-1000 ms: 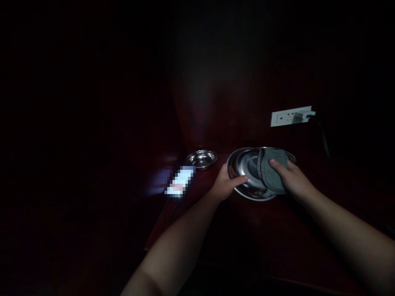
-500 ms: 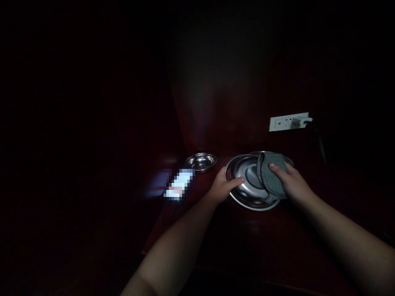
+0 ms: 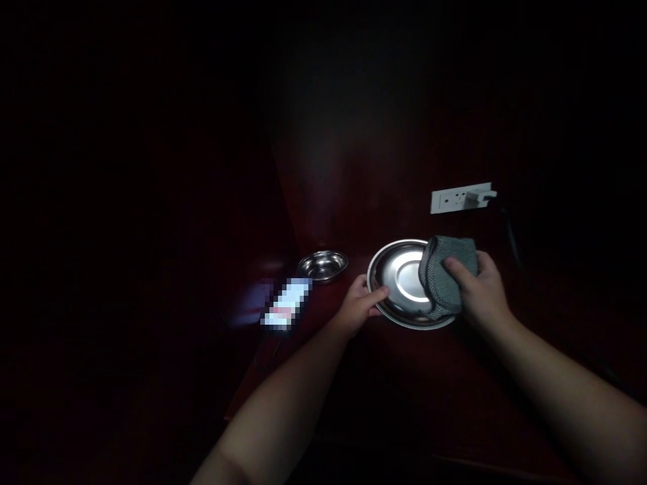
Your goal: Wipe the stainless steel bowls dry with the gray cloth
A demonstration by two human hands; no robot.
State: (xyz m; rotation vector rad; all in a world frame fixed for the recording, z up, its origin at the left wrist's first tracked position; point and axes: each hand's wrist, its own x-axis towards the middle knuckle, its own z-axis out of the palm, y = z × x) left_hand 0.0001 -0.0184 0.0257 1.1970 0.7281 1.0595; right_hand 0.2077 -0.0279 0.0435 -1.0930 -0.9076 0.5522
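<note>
The left hand (image 3: 360, 304) pinches the near-left rim of a tilted steel plate (image 3: 397, 311), thumb inside, raised above the dark red table (image 3: 323, 377). The right hand (image 3: 482, 289) clasps a folded grey cloth (image 3: 449, 269), thumb on top, over the plate's right side. Leftward lies a pixelated lit phone (image 3: 287, 304); just beyond it sits a small steel bowl (image 3: 323, 267). Farther back, a white socket panel (image 3: 445, 201) is on the wall.

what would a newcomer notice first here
Probably the bright, pixelated screen, left of centre on the red tabletop. Then, right of centre, the shiny metal bowl, its rim in the left hand, a grey cloth in the right hand over its right side. Behind, a white wall socket stands out.
</note>
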